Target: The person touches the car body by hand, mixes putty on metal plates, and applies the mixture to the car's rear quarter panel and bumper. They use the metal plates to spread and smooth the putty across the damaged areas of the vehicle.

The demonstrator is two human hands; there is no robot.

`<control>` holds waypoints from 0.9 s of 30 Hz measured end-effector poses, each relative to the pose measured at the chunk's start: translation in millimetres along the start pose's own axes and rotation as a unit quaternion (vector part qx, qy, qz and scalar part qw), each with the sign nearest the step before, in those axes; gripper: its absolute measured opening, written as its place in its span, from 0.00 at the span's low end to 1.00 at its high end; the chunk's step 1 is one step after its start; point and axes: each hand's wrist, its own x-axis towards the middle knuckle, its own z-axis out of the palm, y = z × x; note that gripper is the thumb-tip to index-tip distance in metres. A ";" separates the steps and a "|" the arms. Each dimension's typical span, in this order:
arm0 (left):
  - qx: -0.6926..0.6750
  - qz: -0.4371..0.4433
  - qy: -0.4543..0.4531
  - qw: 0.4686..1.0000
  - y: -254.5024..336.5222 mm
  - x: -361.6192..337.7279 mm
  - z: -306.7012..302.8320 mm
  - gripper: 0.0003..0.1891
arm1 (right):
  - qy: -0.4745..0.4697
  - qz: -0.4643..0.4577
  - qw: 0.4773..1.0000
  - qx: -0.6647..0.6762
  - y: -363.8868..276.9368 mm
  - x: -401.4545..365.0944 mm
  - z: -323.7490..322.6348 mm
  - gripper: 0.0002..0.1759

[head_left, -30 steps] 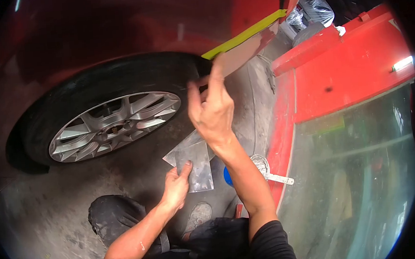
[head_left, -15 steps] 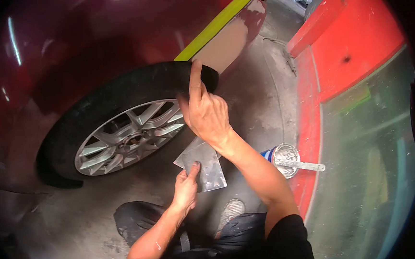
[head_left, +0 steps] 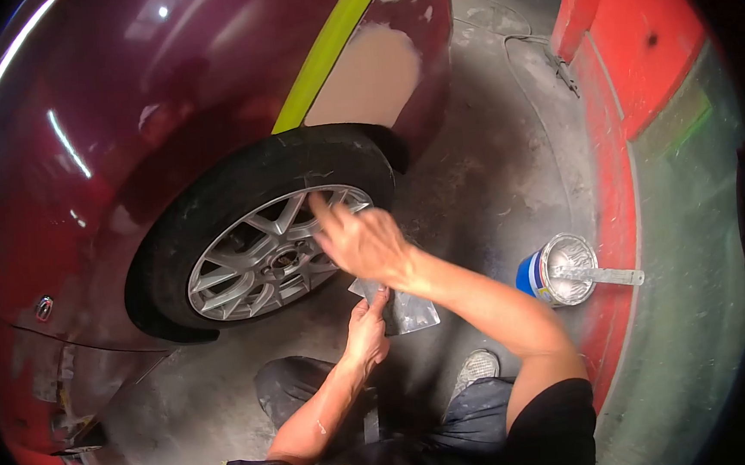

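My left hand (head_left: 368,329) pinches thin grey metal sheets (head_left: 413,313) between thumb and fingers, low in front of the wheel. My right hand (head_left: 365,243) is above the sheets and hides part of them. Its fingers are apart, slightly blurred, in front of the silver wheel rim (head_left: 237,272), with nothing held. Behind it, a dark red car panel (head_left: 207,88) carries a yellow-green tape strip (head_left: 326,59) beside a smooth beige patch (head_left: 370,77).
An open blue can (head_left: 529,275) with grey contents stands on the right, a flat stick (head_left: 617,277) lying across it. Beyond are a red panel (head_left: 644,41) and a large glass surface (head_left: 694,262). A cable (head_left: 531,92) runs over the floor.
My right hand has dropped from the panel's lower edge to the front of the wheel, its fingers now spread. The view has shifted, showing more of the car's left side.
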 end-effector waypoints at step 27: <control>0.080 -0.012 -0.116 0.990 -8.2 -1.0 61.2 0.15 | 0.324 0.711 0.607 0.145 118.6 -389.0 -242.5 0.23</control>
